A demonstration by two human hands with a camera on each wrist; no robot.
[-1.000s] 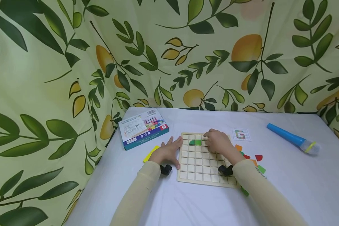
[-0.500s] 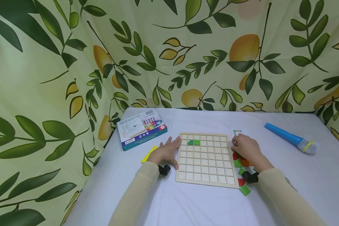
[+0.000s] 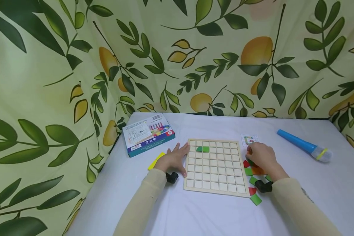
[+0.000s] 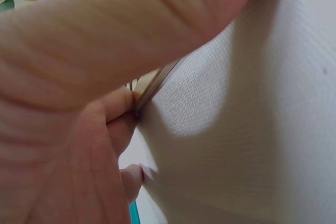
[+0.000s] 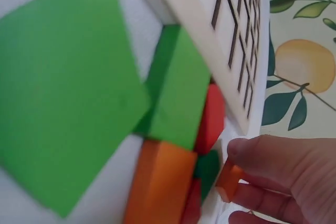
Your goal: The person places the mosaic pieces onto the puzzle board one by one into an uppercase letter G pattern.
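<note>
My left hand (image 3: 171, 160) lies with fingers spread at the left edge of a wooden grid board (image 3: 215, 167); in the left wrist view its fingertips (image 4: 123, 100) touch the board's edge. A dark green rounded tile (image 3: 199, 149) and a bright green square tile (image 3: 206, 149) sit side by side in the board's upper left cells. Off the board's right side, my right hand (image 3: 262, 157) is over a loose pile of coloured blocks. In the right wrist view its thumb and finger pinch a small orange block (image 5: 228, 181), beside red, green and orange blocks (image 5: 160, 182).
A pattern card (image 3: 249, 139) lies behind the right hand. A blue toy microphone (image 3: 301, 142) is at the far right. A game box (image 3: 148, 134) stands back left, and a yellow piece (image 3: 155, 160) shows beside the left hand. Green blocks (image 3: 256, 199) lie near the board's lower right corner.
My right hand has left the board's upper cells for the block pile on the right, then drawn slightly nearer, uncovering more of the card. The left hand stays at the board's edge.
</note>
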